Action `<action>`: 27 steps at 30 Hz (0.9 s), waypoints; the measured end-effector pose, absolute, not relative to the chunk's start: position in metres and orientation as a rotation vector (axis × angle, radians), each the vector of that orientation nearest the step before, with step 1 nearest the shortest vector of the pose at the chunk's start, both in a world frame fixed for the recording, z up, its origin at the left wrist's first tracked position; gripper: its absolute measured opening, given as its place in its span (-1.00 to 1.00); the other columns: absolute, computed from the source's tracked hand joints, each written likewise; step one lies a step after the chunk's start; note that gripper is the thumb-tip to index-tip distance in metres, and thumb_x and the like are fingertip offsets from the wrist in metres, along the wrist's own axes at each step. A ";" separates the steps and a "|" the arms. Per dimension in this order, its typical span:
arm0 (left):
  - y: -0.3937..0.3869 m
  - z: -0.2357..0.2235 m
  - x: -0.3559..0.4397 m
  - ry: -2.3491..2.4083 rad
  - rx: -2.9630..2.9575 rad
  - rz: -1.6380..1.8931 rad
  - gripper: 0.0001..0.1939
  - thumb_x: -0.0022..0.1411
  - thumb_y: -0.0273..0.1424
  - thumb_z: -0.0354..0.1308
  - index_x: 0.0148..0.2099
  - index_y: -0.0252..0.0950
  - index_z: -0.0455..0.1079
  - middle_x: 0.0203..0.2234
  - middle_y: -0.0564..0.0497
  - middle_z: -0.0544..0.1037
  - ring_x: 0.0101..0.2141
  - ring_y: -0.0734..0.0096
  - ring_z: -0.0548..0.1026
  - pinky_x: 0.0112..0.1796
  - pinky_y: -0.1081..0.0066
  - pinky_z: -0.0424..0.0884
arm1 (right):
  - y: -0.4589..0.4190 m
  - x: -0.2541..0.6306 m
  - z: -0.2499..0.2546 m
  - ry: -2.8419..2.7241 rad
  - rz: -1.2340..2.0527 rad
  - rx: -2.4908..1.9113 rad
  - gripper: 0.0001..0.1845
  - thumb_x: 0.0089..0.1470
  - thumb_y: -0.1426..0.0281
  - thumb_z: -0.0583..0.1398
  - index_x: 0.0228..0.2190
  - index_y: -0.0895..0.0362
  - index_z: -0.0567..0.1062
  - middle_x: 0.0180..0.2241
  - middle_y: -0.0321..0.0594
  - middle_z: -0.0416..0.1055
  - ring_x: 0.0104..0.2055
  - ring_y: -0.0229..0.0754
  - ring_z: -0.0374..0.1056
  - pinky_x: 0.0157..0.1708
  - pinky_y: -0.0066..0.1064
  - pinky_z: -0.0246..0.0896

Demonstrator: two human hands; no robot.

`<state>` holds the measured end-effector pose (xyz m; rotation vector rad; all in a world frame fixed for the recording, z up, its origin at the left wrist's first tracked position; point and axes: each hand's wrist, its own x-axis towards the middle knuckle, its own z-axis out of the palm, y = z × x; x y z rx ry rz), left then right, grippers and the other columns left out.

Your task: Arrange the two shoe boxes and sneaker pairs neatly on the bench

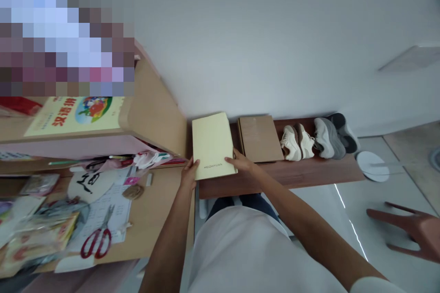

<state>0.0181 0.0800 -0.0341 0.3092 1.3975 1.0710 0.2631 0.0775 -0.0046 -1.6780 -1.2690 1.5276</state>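
The left hand (189,174) is closed on the near left corner of a pale yellow box (213,144), the right hand (240,161) on its near right edge; thumbs show on top, other fingers are mostly hidden. The box is over the left end of a brown shelf (292,177); I cannot tell whether they touch. The far left is pixelated.
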 end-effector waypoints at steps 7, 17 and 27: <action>0.083 -0.034 0.022 1.416 0.377 1.103 -0.40 0.10 -0.46 0.45 0.20 -0.16 0.47 -0.04 -0.04 0.66 -0.06 0.32 0.63 0.04 0.29 0.53 | 0.075 0.257 -0.024 -0.980 1.675 -1.580 -0.23 0.17 0.25 0.26 0.33 0.07 0.18 0.15 0.01 0.47 0.14 0.06 0.43 0.16 0.09 0.32; 0.088 -0.041 0.038 1.505 0.398 1.082 -0.42 0.11 -0.49 0.43 0.19 -0.16 0.48 -0.01 -0.03 0.65 0.07 0.24 0.57 0.12 0.22 0.47 | 0.073 0.260 -0.050 -0.920 1.715 -1.586 -0.35 0.22 0.21 0.18 0.28 0.10 0.24 0.15 0.02 0.45 0.14 0.04 0.42 0.18 0.11 0.27; 0.090 -0.051 0.045 1.565 0.490 1.073 -0.47 0.18 -0.42 0.39 0.20 -0.23 0.46 0.07 -0.12 0.59 0.11 0.21 0.54 0.18 0.15 0.41 | 0.080 0.258 -0.067 -0.908 1.632 -1.622 -0.41 0.16 0.27 0.20 0.21 0.10 0.33 0.14 -0.02 0.47 0.18 0.02 0.38 0.24 0.06 0.22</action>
